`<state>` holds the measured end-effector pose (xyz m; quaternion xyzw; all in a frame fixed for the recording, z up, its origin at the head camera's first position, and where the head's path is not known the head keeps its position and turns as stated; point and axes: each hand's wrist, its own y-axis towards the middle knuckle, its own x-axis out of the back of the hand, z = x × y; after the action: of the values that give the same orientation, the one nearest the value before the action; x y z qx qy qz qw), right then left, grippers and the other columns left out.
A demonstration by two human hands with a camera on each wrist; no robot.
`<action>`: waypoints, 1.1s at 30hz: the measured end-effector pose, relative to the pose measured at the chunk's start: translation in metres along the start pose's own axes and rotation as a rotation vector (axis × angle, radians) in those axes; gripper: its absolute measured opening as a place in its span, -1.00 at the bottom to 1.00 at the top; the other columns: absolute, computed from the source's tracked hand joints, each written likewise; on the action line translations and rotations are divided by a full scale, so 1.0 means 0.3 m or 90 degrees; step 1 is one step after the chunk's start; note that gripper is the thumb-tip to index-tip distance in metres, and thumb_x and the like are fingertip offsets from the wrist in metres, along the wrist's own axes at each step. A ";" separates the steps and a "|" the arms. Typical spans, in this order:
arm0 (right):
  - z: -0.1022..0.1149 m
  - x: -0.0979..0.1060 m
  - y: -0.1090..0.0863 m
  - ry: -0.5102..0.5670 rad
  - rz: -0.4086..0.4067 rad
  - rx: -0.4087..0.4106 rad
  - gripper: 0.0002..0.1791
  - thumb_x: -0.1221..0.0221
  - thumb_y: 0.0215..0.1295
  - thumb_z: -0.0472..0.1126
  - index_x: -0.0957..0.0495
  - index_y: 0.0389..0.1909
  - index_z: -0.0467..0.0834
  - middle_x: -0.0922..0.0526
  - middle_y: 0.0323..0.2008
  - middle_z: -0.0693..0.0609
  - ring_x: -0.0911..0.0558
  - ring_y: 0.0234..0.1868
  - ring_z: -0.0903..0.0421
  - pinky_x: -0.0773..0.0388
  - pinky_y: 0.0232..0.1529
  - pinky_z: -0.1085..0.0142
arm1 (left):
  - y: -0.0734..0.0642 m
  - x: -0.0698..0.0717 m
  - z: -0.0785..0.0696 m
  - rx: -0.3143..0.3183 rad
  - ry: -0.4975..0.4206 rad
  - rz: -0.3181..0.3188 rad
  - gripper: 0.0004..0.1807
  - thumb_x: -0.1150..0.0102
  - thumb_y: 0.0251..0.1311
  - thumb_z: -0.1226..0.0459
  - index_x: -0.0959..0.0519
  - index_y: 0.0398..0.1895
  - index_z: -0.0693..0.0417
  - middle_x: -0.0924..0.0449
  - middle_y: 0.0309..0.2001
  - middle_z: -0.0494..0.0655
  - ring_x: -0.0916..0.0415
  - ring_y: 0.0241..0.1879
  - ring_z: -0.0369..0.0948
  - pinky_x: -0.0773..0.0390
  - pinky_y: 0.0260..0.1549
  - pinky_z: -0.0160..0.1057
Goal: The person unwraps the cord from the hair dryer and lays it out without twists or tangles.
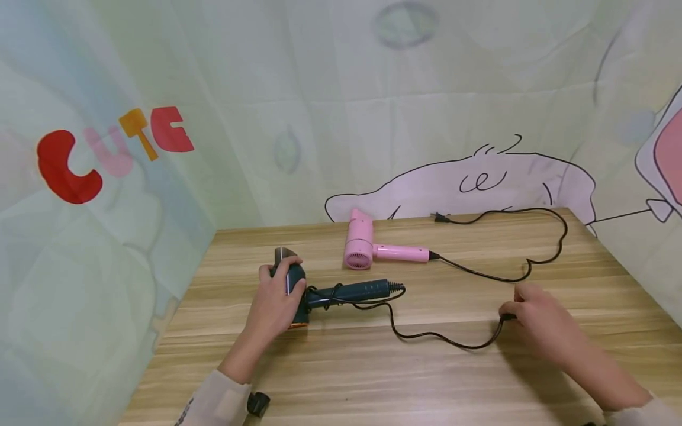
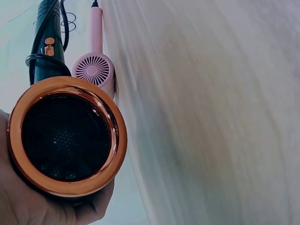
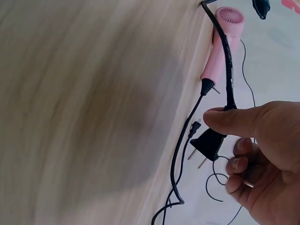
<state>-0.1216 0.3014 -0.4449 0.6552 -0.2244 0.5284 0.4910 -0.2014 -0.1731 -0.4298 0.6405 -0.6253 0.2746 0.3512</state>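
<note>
My left hand [image 1: 277, 302] grips the body of a dark green hair dryer [image 1: 348, 291] on the left of the table. Its copper-rimmed round end [image 2: 68, 136] faces the left wrist camera. Black cord is looped around the dryer's handle and runs right in a wavy line. At the far end of that cord, my right hand [image 1: 543, 322] pinches the black two-pin plug [image 3: 209, 143] between thumb and fingers. Behind the green dryer lies a pink hair dryer [image 1: 360, 242], its handle pointing right, touched by neither hand.
The pink dryer's black cord [image 1: 562, 236] curves across the back right of the wooden table [image 1: 373, 378], its plug [image 1: 440, 218] near the back edge. A printed curtain [image 1: 298, 77] stands behind and at the left. A small black object [image 1: 258, 404] is beside the left sleeve.
</note>
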 end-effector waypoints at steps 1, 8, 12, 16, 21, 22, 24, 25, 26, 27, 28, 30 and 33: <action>0.000 0.008 -0.004 0.000 0.022 -0.016 -0.70 -0.54 -0.20 -0.44 -0.73 -0.44 -0.06 -0.37 -0.48 0.15 -0.38 -0.47 0.21 -0.41 -0.47 0.25 | 0.000 0.000 0.001 0.001 0.000 0.000 -0.52 -0.01 0.47 0.01 -0.29 0.41 -0.34 -0.08 0.37 0.34 -0.54 -0.05 0.23 -0.64 -0.20 0.10; -0.007 0.028 -0.030 0.034 0.101 -0.096 -0.79 -0.42 0.00 -0.39 -0.73 -0.35 -0.07 -0.49 -0.48 0.19 -0.44 -0.50 0.25 -0.47 -0.44 0.22 | -0.002 0.000 0.005 -0.002 0.002 0.000 -0.52 -0.02 0.46 0.01 -0.29 0.40 -0.34 -0.08 0.37 0.35 -0.54 -0.06 0.23 -0.65 -0.20 0.11; -0.011 0.023 -0.039 0.044 0.127 -0.149 -0.94 -0.33 0.19 -0.25 -0.74 -0.32 -0.07 -0.52 -0.46 0.16 -0.43 -0.48 0.22 -0.48 -0.41 0.16 | -0.002 0.002 0.006 -0.002 -0.002 -0.001 -0.52 -0.02 0.46 0.01 -0.29 0.40 -0.33 -0.09 0.36 0.34 -0.54 -0.07 0.23 -0.65 -0.23 0.08; -0.016 0.017 -0.046 0.032 0.133 -0.178 -0.91 -0.36 0.23 -0.13 -0.75 -0.37 -0.06 -0.56 -0.47 0.14 -0.53 -0.46 0.15 -0.55 -0.35 0.05 | -0.003 0.003 0.009 -0.001 0.000 -0.001 -0.52 -0.02 0.46 0.01 -0.30 0.40 -0.33 -0.09 0.35 0.34 -0.54 -0.09 0.22 -0.65 -0.25 0.05; -0.029 0.012 -0.057 0.023 0.129 -0.174 -0.90 -0.45 0.13 -0.19 -0.71 -0.48 -0.07 -0.59 -0.53 0.13 -0.55 -0.49 0.12 -0.55 -0.39 0.05 | -0.003 0.004 0.009 -0.002 0.003 -0.001 -0.52 -0.03 0.45 0.01 -0.30 0.40 -0.33 -0.10 0.35 0.34 -0.55 -0.09 0.22 -0.64 -0.26 0.04; -0.031 0.013 -0.061 0.020 0.131 -0.173 -0.87 -0.45 0.11 -0.22 -0.68 -0.51 -0.06 -0.57 -0.54 0.14 -0.53 -0.51 0.13 -0.53 -0.42 0.07 | -0.003 0.004 0.009 -0.003 0.004 -0.001 -0.52 -0.03 0.45 0.01 -0.30 0.40 -0.33 -0.10 0.35 0.34 -0.55 -0.10 0.22 -0.64 -0.26 0.04; -0.032 0.014 -0.067 0.018 0.135 -0.174 -0.78 -0.45 0.10 -0.27 -0.59 -0.57 -0.04 -0.51 -0.59 0.16 -0.46 -0.53 0.16 -0.46 -0.47 0.14 | -0.004 0.005 0.010 -0.003 0.006 0.000 -0.52 -0.03 0.45 0.01 -0.30 0.40 -0.33 -0.10 0.35 0.34 -0.55 -0.10 0.22 -0.64 -0.27 0.03; -0.032 0.015 -0.070 0.020 0.136 -0.178 -0.73 -0.45 0.10 -0.29 -0.53 -0.60 -0.02 -0.47 -0.61 0.17 -0.42 -0.54 0.17 -0.42 -0.49 0.16 | -0.004 0.005 0.010 -0.002 0.007 0.000 -0.52 -0.02 0.46 0.01 -0.30 0.40 -0.33 -0.10 0.35 0.34 -0.55 -0.10 0.21 -0.64 -0.27 0.03; -0.032 0.016 -0.072 0.021 0.136 -0.183 -0.68 -0.44 0.10 -0.30 -0.48 -0.61 -0.01 -0.43 -0.62 0.17 -0.38 -0.55 0.17 -0.38 -0.50 0.18 | -0.004 0.005 0.010 -0.002 0.008 0.001 -0.52 -0.02 0.46 0.01 -0.30 0.40 -0.33 -0.10 0.35 0.34 -0.55 -0.10 0.21 -0.64 -0.27 0.03; -0.033 0.018 -0.073 0.024 0.138 -0.191 -0.66 -0.43 0.11 -0.31 -0.45 -0.62 0.00 -0.41 -0.64 0.18 -0.36 -0.56 0.16 -0.35 -0.51 0.19 | -0.004 0.005 0.011 -0.002 0.008 0.001 -0.52 -0.02 0.46 0.01 -0.30 0.40 -0.32 -0.10 0.35 0.34 -0.55 -0.10 0.21 -0.64 -0.27 0.03; -0.033 0.019 -0.073 0.029 0.139 -0.202 -0.65 -0.43 0.11 -0.32 -0.44 -0.62 -0.01 -0.40 -0.65 0.17 -0.34 -0.56 0.16 -0.33 -0.51 0.20 | -0.004 0.005 0.011 -0.001 0.009 0.001 -0.52 -0.02 0.46 0.01 -0.30 0.40 -0.32 -0.10 0.35 0.34 -0.55 -0.10 0.21 -0.64 -0.28 0.03; -0.035 0.024 -0.072 0.042 0.141 -0.231 -0.71 -0.43 0.10 -0.33 -0.49 -0.59 -0.06 -0.46 -0.64 0.17 -0.38 -0.56 0.15 -0.35 -0.52 0.18 | -0.003 0.005 0.012 -0.001 0.010 0.001 -0.52 -0.02 0.46 0.01 -0.30 0.40 -0.31 -0.10 0.35 0.34 -0.55 -0.10 0.21 -0.64 -0.27 0.02; -0.045 0.032 -0.071 0.045 0.141 -0.268 -0.81 -0.44 0.04 -0.37 -0.58 -0.52 -0.20 -0.58 -0.61 0.06 -0.49 -0.55 0.08 -0.44 -0.51 0.10 | -0.003 0.005 0.014 -0.003 0.010 0.002 -0.52 -0.03 0.45 0.01 -0.31 0.40 -0.31 -0.11 0.34 0.34 -0.54 -0.10 0.20 -0.63 -0.27 0.02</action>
<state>-0.1074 0.3243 -0.4453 0.4907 -0.3827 0.5432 0.5636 -0.2008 -0.1772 -0.4313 0.6365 -0.6240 0.2788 0.3574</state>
